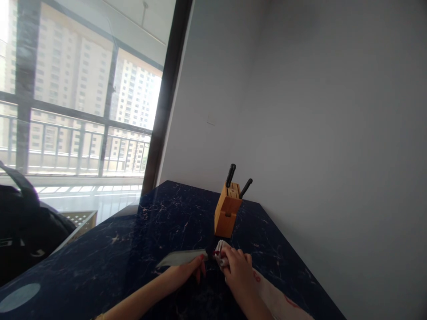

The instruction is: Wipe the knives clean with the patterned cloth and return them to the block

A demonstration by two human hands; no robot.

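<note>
My left hand (187, 273) is shut around a kitchen knife (180, 258) at the join of its wide steel blade and dark handle, with the blade pointing left. My right hand (237, 266) grips a bunched white cloth (220, 253) with red markings, pressed against the knife's handle end. The cloth trails toward the lower right, under my right forearm. Both hands sit low in the view, over a dark blue marble countertop (140, 253). Part of the handle is hidden by my fingers and the cloth.
A wooden knife block (227, 213) with black-handled knives stands just beyond my hands, near the grey wall (316, 111). A black bag (23, 226) and a square basket (82, 222) sit past the counter's left edge. A large window (76, 102) is at the upper left.
</note>
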